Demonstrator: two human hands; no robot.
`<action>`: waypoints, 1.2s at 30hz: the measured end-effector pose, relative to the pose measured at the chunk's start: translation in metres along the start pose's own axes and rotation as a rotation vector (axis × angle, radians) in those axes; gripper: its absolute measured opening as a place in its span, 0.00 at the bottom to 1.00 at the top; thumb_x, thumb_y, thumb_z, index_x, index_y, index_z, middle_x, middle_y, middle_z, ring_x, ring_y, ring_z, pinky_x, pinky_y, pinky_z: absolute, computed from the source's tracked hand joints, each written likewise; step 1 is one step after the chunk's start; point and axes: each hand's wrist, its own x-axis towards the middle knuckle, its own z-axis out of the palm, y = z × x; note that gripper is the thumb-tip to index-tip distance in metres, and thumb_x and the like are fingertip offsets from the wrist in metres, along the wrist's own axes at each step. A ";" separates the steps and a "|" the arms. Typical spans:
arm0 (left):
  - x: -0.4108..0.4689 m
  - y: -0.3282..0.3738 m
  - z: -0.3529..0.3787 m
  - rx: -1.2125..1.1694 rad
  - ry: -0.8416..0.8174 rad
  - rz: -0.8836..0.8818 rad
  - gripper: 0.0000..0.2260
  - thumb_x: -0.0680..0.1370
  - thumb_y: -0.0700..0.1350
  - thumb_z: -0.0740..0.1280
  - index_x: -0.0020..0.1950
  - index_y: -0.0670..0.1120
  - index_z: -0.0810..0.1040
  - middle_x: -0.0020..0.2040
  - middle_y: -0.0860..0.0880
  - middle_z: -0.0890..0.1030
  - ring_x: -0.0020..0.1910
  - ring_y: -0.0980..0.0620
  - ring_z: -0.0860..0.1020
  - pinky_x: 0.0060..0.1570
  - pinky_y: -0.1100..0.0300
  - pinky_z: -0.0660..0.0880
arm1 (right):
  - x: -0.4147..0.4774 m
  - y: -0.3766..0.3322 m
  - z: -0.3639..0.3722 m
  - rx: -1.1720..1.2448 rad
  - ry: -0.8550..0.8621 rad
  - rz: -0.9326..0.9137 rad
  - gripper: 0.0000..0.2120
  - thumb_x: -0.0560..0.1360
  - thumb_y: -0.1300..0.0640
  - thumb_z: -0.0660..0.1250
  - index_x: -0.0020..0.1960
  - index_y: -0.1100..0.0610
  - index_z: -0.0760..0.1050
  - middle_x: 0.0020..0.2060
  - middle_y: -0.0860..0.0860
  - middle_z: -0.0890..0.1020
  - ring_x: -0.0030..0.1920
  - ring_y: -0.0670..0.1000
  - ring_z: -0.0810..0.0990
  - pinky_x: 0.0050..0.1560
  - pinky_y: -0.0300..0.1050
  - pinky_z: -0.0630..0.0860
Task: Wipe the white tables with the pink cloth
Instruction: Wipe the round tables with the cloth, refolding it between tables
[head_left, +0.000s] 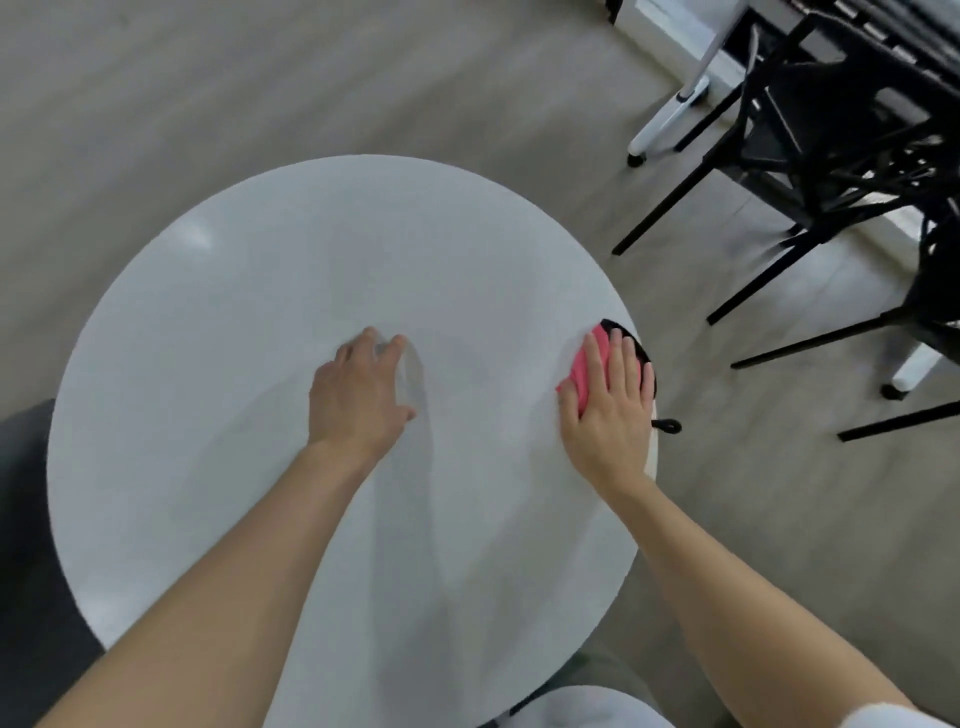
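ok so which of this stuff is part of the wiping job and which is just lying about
In the job:
- cloth, pink, at the table's right edge
- right hand, pressing flat on the cloth
- table, round and white
- left hand, resting on the table

Just about:
- chairs, black, on the floor beyond the table
- desk leg, white, beside the chairs

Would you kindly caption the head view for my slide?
Right hand presses pink cloth on the white table near its right edge; left hand rests mid-table.
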 end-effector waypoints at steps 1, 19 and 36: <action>-0.019 -0.009 0.006 -0.022 0.034 -0.001 0.41 0.78 0.57 0.77 0.86 0.52 0.62 0.85 0.45 0.62 0.82 0.43 0.65 0.76 0.46 0.69 | 0.012 -0.009 0.003 -0.002 0.010 0.021 0.33 0.87 0.43 0.55 0.88 0.51 0.55 0.88 0.53 0.57 0.88 0.56 0.53 0.86 0.64 0.51; -0.088 -0.097 0.031 -0.020 0.196 -0.026 0.17 0.82 0.44 0.72 0.70 0.43 0.80 0.77 0.42 0.76 0.73 0.37 0.75 0.66 0.40 0.76 | -0.022 -0.080 0.011 0.026 -0.148 -0.667 0.31 0.89 0.46 0.56 0.89 0.47 0.52 0.89 0.48 0.52 0.88 0.51 0.47 0.87 0.60 0.50; -0.168 -0.153 0.059 0.032 0.230 -0.188 0.21 0.84 0.45 0.70 0.76 0.41 0.74 0.68 0.39 0.80 0.61 0.36 0.81 0.57 0.40 0.79 | -0.101 -0.245 0.058 0.104 -0.161 -0.805 0.31 0.86 0.47 0.54 0.87 0.53 0.60 0.87 0.56 0.59 0.88 0.58 0.53 0.85 0.64 0.49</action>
